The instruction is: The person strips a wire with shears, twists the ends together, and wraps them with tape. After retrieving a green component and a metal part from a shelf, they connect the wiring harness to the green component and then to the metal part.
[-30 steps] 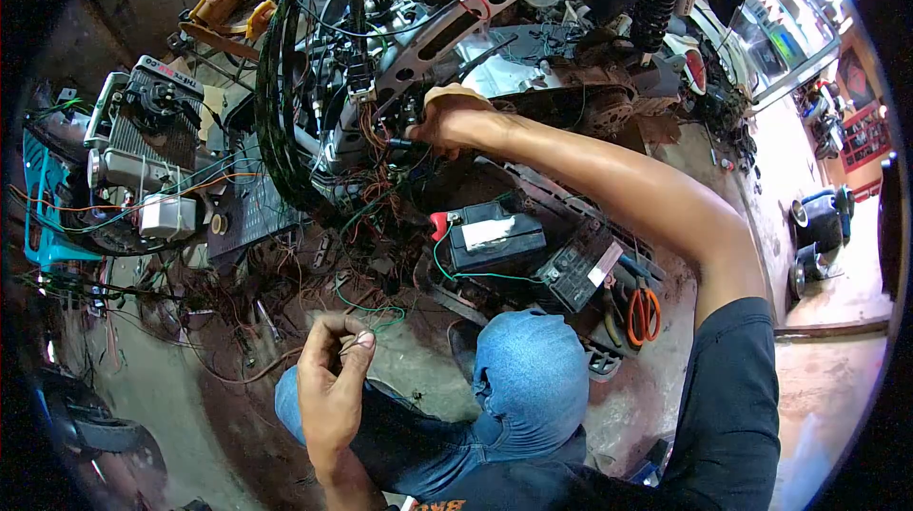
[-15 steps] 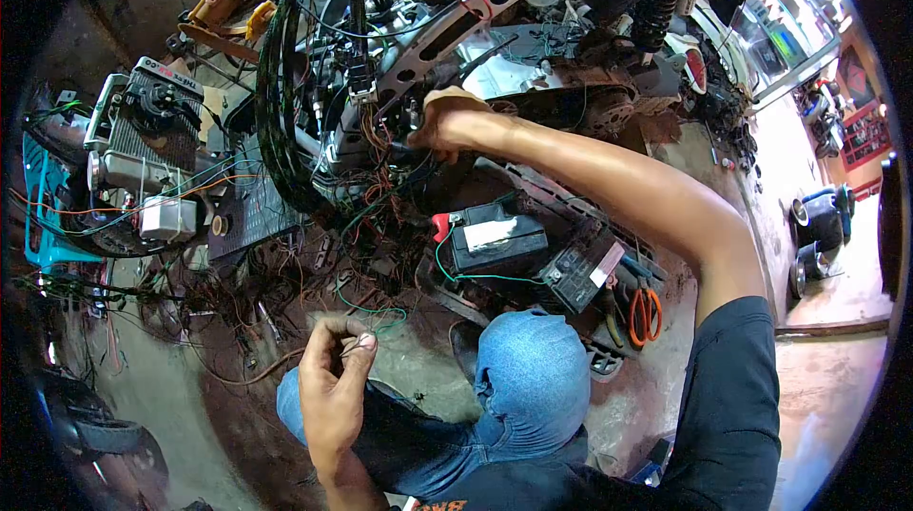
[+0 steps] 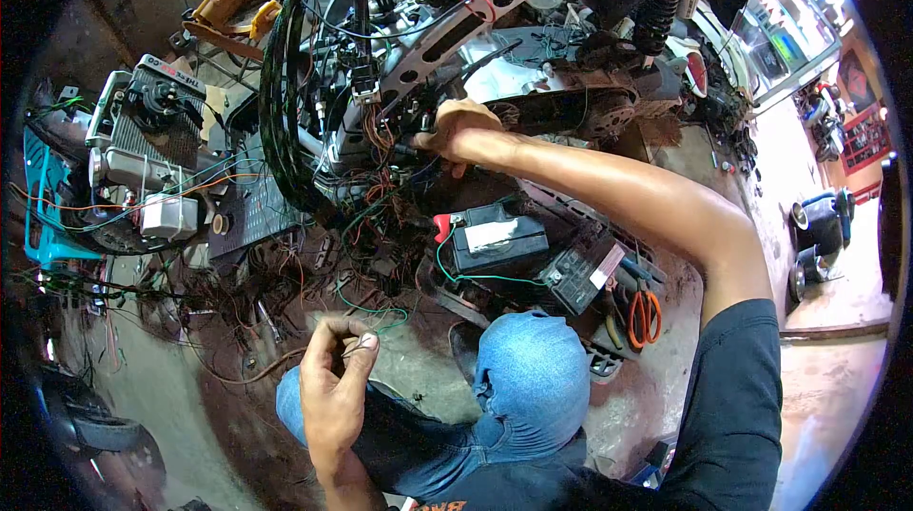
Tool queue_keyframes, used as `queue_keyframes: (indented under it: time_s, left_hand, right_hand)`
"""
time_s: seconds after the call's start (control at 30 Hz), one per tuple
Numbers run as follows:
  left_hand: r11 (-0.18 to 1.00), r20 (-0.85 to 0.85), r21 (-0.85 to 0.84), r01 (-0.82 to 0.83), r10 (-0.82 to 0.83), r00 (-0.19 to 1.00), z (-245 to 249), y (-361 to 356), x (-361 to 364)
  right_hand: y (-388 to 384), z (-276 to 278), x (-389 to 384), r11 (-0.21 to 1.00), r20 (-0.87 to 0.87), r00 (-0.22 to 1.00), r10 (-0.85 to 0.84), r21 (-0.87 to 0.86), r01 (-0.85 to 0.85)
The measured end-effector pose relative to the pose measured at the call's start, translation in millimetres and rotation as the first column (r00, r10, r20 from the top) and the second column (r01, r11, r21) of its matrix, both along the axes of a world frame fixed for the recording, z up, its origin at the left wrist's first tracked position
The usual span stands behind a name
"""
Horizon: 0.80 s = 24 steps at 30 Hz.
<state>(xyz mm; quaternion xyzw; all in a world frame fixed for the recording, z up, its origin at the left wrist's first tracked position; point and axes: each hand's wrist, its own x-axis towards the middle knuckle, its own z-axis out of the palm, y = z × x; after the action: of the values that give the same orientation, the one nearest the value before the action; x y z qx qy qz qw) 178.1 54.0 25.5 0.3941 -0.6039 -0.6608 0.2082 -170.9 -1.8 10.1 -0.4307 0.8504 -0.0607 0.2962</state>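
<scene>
My left hand [image 3: 333, 387] is raised in front of my knee, thumb and forefinger pinched together. Whatever they hold is too small to make out. A thin green wire [image 3: 376, 328] runs close behind those fingertips. At the end of my outstretched arm, my right hand [image 3: 463, 134] is curled at the motorcycle's engine area, beside a bunch of brown wires [image 3: 378, 131]. Its fingers are partly hidden, and what they grip cannot be made out. Thick black wiring harness loops [image 3: 276, 112] hang left of it, under the metal frame [image 3: 442, 45].
Two batteries [image 3: 499, 240] lie before me, a green wire crossing them. Orange-handled scissors [image 3: 644, 319] and pliers are at their right. A radiator [image 3: 143, 131], a perforated dark panel [image 3: 252, 207] and tangled wires lie left. A shock absorber [image 3: 654, 17] stands upper right.
My right hand has shifted slightly right, and its wrist has turned a little, still by the engine wiring. My left hand stays nearly in place, fingers still pinched.
</scene>
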Motion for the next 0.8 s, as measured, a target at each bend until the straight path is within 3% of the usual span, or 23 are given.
queue_keyframes:
  time_s: [0.13,0.23,0.33,0.43,0.8]
  left_hand:
    - [0.999,0.009,0.029,-0.028,0.027,1.0,4.0,1.2,-0.7]
    - [0.998,0.004,0.05,-0.029,0.029,1.0,1.5,0.6,0.6]
    - [0.999,0.004,0.041,-0.027,0.027,1.0,1.4,1.3,-0.7]
    - [1.0,0.011,-0.002,-0.008,0.008,1.0,-1.3,1.0,0.2]
    - [1.0,0.013,0.014,-0.009,0.009,1.0,1.3,0.5,-0.8]
  right_hand:
    - [2.5,1.6,-3.7,0.985,-0.12,0.982,0.148,-0.076,-0.158]
    - [-0.5,1.6,-4.1,0.985,-0.157,0.975,0.155,-0.045,-0.164]
    - [-6.4,2.2,-0.6,0.998,-0.103,0.993,0.064,-0.006,-0.065]
    - [-3.5,4.4,-0.9,0.986,-0.179,0.972,0.151,-0.043,-0.161]
    - [-3.7,-3.0,-5.3,0.974,-0.261,0.955,0.143,-0.131,-0.182]
